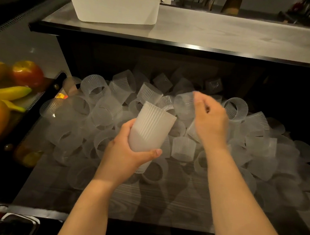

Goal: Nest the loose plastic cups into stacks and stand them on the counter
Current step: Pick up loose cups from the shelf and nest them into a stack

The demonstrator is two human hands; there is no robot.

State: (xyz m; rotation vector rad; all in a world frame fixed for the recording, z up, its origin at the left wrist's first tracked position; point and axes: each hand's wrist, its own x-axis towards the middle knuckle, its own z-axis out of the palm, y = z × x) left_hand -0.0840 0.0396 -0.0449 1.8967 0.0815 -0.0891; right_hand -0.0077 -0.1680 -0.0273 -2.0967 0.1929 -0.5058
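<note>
Several loose ribbed translucent plastic cups [94,92] lie in a heap on a dark wooden surface [161,205] below the counter [234,36]. My left hand [125,156] grips a nested stack of cups [151,128], tilted with its open end up and to the right. My right hand [209,120] is raised over the heap just right of the stack and pinches a single clear cup [185,101] by its rim. The picture is blurred there.
A white lidded plastic tub [113,5] stands on the counter's left end. A black tray [43,104] with peppers, bananas and an apple sits at the left. Dark objects lie at the lower left corner.
</note>
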